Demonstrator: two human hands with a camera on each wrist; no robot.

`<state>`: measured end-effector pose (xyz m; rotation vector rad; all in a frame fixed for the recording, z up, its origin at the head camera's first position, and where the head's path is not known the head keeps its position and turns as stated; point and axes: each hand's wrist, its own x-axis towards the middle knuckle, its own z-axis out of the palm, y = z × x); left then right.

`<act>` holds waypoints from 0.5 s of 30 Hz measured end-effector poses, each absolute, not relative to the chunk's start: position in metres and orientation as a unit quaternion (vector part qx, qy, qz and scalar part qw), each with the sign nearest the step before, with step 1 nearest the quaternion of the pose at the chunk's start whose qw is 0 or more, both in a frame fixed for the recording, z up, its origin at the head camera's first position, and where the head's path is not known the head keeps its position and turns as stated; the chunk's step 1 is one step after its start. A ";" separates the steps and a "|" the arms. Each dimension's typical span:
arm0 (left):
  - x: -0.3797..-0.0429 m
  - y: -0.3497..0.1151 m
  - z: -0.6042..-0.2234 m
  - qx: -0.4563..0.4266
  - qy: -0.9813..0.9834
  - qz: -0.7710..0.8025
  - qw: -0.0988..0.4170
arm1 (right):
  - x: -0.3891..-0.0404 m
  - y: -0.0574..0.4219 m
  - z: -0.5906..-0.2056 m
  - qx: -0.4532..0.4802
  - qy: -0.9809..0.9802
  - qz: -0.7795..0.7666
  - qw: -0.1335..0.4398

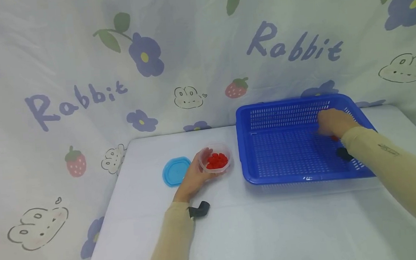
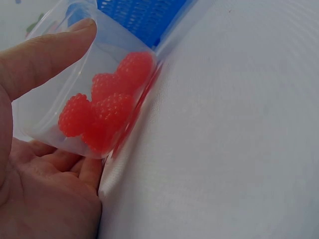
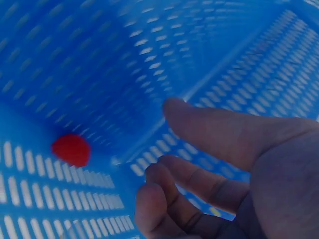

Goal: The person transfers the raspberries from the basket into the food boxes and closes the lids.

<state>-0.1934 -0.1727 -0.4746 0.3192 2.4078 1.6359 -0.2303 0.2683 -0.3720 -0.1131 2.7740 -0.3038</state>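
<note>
In the head view my left hand [image 1: 192,178] grips a small clear plastic container [image 1: 219,147] by its side, thumb at the rim. Several red raspberries [image 1: 216,161] lie inside; the left wrist view shows their bumpy skins [image 2: 115,108] through the clear wall. My right hand [image 1: 335,123] reaches into the blue basket [image 1: 243,151] near its right end. Seen from the right wrist, thumb and bent fingers [image 3: 214,119] stand apart, with nothing between them. One more red raspberry [image 3: 72,149] rests in the basket, a short way from the fingertips.
A light blue lid [image 1: 176,171] lies on the white table [image 1: 237,232], left of the container. The basket has raised slotted walls and stands at the back right. Behind the table hangs a patterned cloth [image 1: 187,47]. Black wrist straps [image 1: 200,210] are on both sleeves.
</note>
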 end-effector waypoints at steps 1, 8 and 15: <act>-0.193 -0.173 -0.474 0.108 0.817 0.556 0.107 | -0.230 0.269 -0.373 -0.039 0.979 -0.101 0.171; -0.192 -0.172 -0.473 0.106 0.818 0.555 0.107 | -0.230 0.274 -0.385 -0.034 0.984 -0.061 0.161; -0.191 -0.172 -0.471 0.101 0.824 0.547 0.106 | -0.230 0.275 -0.388 -0.030 0.985 -0.049 0.165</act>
